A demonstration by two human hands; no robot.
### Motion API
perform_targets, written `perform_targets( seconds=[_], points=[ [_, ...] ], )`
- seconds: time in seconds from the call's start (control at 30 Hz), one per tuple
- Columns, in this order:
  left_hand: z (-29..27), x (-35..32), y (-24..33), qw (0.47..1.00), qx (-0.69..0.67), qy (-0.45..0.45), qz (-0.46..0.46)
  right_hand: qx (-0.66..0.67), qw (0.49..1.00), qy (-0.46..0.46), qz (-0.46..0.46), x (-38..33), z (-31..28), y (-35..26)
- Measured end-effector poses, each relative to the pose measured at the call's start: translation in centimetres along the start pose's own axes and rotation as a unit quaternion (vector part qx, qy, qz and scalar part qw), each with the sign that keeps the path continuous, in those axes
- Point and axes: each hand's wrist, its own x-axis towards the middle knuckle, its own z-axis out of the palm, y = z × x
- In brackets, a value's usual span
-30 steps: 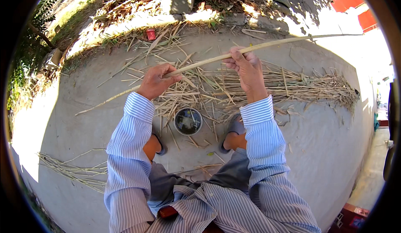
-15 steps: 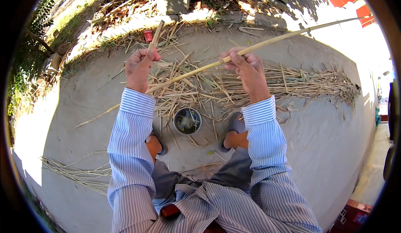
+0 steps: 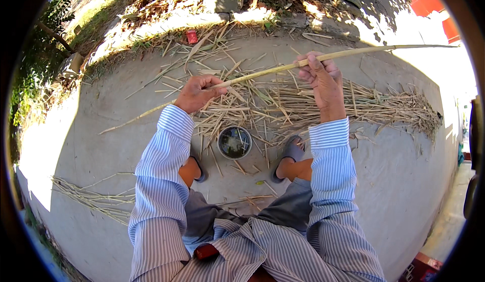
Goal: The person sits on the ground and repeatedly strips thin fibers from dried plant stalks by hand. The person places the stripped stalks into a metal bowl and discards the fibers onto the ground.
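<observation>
Bare concrete floor (image 3: 101, 150) lies open at left and far right, while the straw pile (image 3: 323, 105) and round pot (image 3: 234, 142) crowd the middle

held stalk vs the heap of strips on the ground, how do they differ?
The stalk is one long pale stem, held off the ground by the left hand and right hand. The heap is many thin strips lying loose on the concrete. Both are dry and straw-coloured.

A long, pale yellow-green bamboo stalk (image 3: 268, 71) slants across the littered concrete, right end higher.
</observation>
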Motion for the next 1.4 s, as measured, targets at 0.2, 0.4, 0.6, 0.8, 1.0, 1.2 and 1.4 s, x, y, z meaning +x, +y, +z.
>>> perform_targets(
  seconds=[0.2,0.4,0.6,0.8,1.0,1.2,1.4],
  points=[
    [1.3,0.3,1.0,0.994,-0.094,0.060,0.022,0.019,0.999,-0.031,-0.027,0.5,-1.5,-0.8],
    [-3.0,-0.1,0.4,0.945,-0.253,0.187,0.086,0.011,0.998,-0.046,-0.048,-0.1,-3.0,-1.9],
    [-2.9,0.0,-0.9,0.915,0.222,0.293,0.164,0.008,0.999,-0.015,-0.039,-0.1,-3.6,-1.6],
    [-1.5,-0.7,1.6,0.993,0.085,0.065,0.056,0.020,0.996,0.080,-0.023,0.6,-3.0,-0.5],
    [0.7,-1.5,2.8,0.992,0.108,0.036,0.060,0.016,0.985,0.168,-0.039,1.1,-2.5,-0.2],
    [2.0,-0.2,0.9,0.967,0.002,0.231,0.107,0.021,0.979,0.198,-0.036,1.2,-2.0,-0.2],
    [-3.2,0.1,2.3,0.924,0.104,0.362,0.060,-0.003,0.978,0.206,-0.036,1.1,-2.3,-0.3]
  ],
)
